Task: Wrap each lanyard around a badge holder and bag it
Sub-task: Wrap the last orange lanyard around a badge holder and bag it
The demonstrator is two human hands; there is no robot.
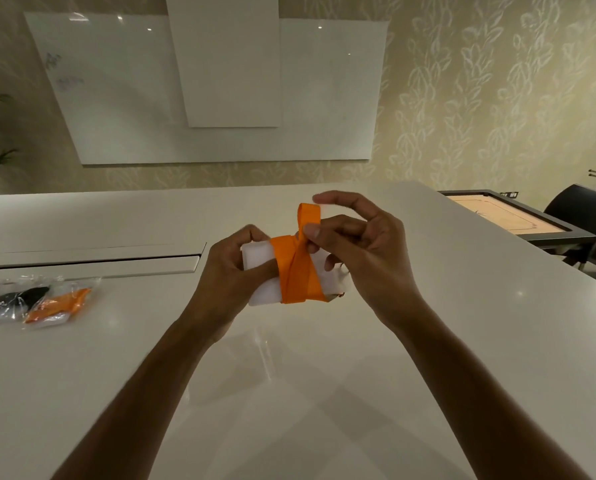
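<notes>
The left hand grips the frosted white plastic badge holder above the desk's middle, steadying it so the right hand can pinch the flat orange fabric lanyard's loose end for another turn. Near the desk's left edge, clear plastic bags hold finished black and orange bundles.

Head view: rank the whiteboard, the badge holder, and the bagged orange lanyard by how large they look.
1. whiteboard, largest by far.
2. badge holder and bagged orange lanyard look alike; the holder is partly covered and nearer, so unranked.
</notes>
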